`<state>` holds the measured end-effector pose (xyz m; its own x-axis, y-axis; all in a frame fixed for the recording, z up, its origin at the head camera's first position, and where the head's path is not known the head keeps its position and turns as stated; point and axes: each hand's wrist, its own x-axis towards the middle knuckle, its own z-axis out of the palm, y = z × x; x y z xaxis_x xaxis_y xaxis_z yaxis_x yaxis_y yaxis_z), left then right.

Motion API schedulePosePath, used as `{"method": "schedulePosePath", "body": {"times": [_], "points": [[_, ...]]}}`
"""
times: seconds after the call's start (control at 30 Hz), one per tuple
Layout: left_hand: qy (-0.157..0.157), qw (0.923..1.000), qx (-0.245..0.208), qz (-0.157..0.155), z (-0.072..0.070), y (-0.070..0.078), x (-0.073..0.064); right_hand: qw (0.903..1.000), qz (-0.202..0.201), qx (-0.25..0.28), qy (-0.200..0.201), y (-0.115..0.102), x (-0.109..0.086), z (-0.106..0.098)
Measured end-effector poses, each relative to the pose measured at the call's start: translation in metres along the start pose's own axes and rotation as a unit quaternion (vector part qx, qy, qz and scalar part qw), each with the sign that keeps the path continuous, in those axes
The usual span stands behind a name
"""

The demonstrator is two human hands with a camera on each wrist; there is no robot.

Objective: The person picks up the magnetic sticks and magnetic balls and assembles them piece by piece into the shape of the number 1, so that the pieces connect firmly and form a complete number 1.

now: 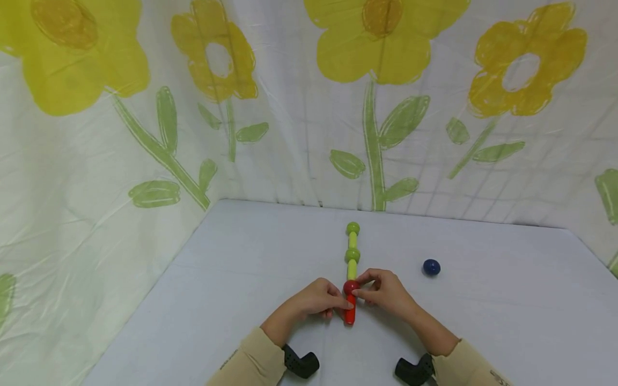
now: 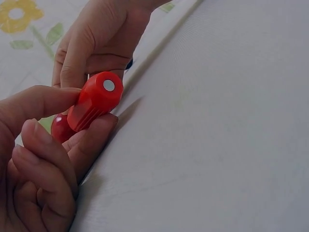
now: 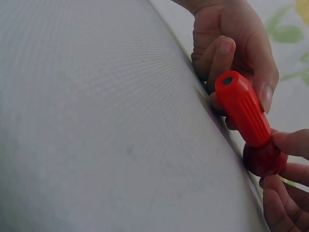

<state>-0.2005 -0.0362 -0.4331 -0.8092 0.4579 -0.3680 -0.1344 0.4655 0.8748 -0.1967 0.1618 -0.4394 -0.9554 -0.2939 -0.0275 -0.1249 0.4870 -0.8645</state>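
My left hand [image 1: 316, 297] pinches a red magnetic rod [image 1: 350, 315] between thumb and finger. In the left wrist view a silvery round magnet shows in the end of that rod [image 2: 99, 99]. With thumb and fingertips, my right hand [image 1: 390, 294] holds a red ball [image 1: 351, 287] at the rod's far end. The right wrist view has the rod [image 3: 244, 111] right against the ball [image 3: 264, 158]. Beyond the red ball, a yellow-green rod [image 1: 352, 269], a green ball [image 1: 353, 255], another yellow-green rod [image 1: 353, 240] and a second green ball [image 1: 353, 228] continue the straight line.
A dark blue ball [image 1: 432, 267] lies on the white table [image 1: 507, 300], right of the line. Behind the table hangs a white curtain [image 1: 289, 134] with yellow flowers. Black wrist devices [image 1: 302, 365] jut out by both beige sleeves [image 1: 253, 356].
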Motion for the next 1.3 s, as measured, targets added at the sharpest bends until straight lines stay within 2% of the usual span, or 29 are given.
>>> {"method": "schedulePosePath", "body": {"times": [0.23, 0.33, 0.5, 0.9, 1.13, 1.3], "points": [[0.0, 1.0, -0.002, -0.004, 0.0, 0.001, -0.001, 1.0, 0.008, 0.002, -0.002, -0.002, -0.001, -0.003], [0.001, 1.0, -0.001, -0.004, 0.0, 0.001, -0.001, 0.9996, 0.025, 0.001, 0.015, -0.005, -0.001, -0.011], [0.002, 1.0, -0.001, -0.001, 0.0, 0.0, 0.0, 0.9963, 0.05, -0.023, 0.065, -0.005, -0.001, -0.031], [0.006, 1.0, -0.002, -0.003, 0.0, 0.001, -0.001, 0.9855, 0.056, -0.083, 0.137, 0.017, -0.012, -0.082], [0.014, 0.9999, -0.008, -0.001, 0.002, 0.002, -0.004, 0.9778, 0.095, -0.103, 0.156, 0.03, -0.018, -0.106], [0.018, 0.9998, -0.012, -0.001, 0.002, 0.003, -0.004, 0.9761, 0.111, -0.118, 0.145, 0.04, -0.024, -0.118]]}}
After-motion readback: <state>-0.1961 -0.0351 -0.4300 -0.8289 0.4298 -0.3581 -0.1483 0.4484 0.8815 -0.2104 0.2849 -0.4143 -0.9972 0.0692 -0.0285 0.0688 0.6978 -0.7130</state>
